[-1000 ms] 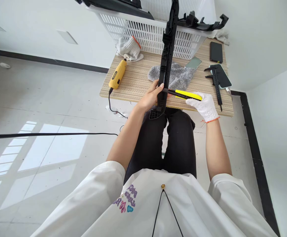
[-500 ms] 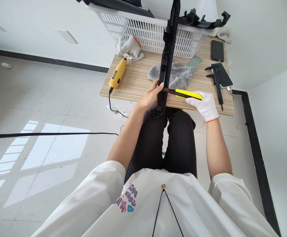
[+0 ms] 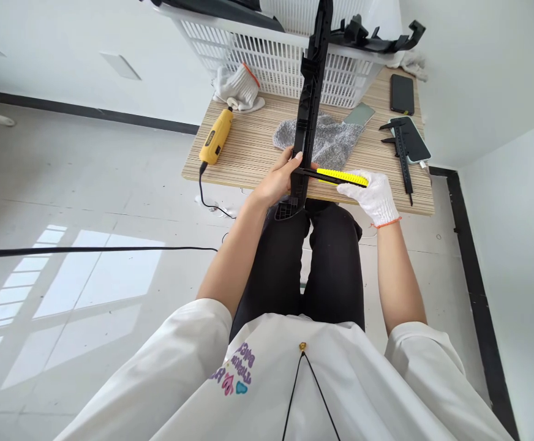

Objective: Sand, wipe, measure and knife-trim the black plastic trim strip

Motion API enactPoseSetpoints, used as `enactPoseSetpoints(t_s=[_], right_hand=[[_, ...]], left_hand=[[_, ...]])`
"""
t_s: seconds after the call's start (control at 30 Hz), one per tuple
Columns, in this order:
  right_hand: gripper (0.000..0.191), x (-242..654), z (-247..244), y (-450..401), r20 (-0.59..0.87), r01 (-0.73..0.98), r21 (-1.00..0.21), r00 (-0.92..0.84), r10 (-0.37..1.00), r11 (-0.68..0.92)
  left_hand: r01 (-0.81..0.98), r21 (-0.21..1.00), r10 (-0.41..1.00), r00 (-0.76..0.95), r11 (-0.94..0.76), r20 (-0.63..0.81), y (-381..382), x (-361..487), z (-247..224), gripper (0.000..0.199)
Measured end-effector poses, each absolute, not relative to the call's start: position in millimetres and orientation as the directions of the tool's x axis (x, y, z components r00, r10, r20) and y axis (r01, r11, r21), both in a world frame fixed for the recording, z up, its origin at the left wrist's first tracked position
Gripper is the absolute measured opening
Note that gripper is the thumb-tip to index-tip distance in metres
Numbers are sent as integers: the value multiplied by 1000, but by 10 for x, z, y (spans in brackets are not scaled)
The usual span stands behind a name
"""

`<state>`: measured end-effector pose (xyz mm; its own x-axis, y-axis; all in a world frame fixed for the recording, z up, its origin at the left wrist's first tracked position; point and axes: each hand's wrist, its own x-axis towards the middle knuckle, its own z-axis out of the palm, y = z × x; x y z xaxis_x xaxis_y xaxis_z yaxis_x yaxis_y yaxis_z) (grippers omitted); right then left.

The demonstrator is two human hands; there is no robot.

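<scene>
A long black plastic part (image 3: 310,104) stands out over the table edge, its lower end above my lap. My left hand (image 3: 278,180), bare, is wrapped round it near that end. In a white knitted glove, my right hand (image 3: 372,195) grips a yellow and black tool (image 3: 343,176), which looks like a utility knife. The dark end of the tool lies across the black part beside my left thumb; its exact tip is hard to make out. Behind the part lies a grey cloth (image 3: 335,142) on the wooden table (image 3: 248,150).
At the back stands a white basket (image 3: 267,64) holding black parts (image 3: 377,41). A yellow rotary tool (image 3: 216,136) with a cord and a white glove (image 3: 238,87) lie left. On the right are black calipers (image 3: 402,159), a phone (image 3: 416,142) and a black device (image 3: 402,94).
My right hand has moved left with the yellow tool, whose dark end now reaches further across the black part. My left hand keeps its hold. The whole view has shifted slightly.
</scene>
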<state>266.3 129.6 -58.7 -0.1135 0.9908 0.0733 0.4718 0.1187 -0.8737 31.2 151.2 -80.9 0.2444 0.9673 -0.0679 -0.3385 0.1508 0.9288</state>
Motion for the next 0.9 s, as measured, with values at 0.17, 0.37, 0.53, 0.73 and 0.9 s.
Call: enactPoseSetpoints(t_s=[0.17, 0.37, 0.53, 0.73, 0.9], right_hand=[[40, 2572, -608, 1314, 110, 476, -870, -58, 992, 125], [36, 2563, -606, 1338, 168, 493, -855, -25, 985, 159], [31, 2556, -624, 1357, 252, 524, -828, 29, 967, 200], [33, 2553, -685, 1428, 303, 529, -825, 117, 946, 199], [34, 2512, -709, 1468, 342, 544, -816, 184, 921, 195]], left_hand=[[-382, 917, 970, 241, 119, -26, 1542, 326, -823, 25], [-351, 929, 968, 249, 120, -30, 1530, 323, -809, 31], [-304, 943, 956, 288, 137, -46, 1472, 308, -739, 28], [-290, 954, 934, 357, 75, 35, 1476, 281, -739, 39], [-203, 977, 919, 394, 65, 21, 1476, 237, -768, 61]])
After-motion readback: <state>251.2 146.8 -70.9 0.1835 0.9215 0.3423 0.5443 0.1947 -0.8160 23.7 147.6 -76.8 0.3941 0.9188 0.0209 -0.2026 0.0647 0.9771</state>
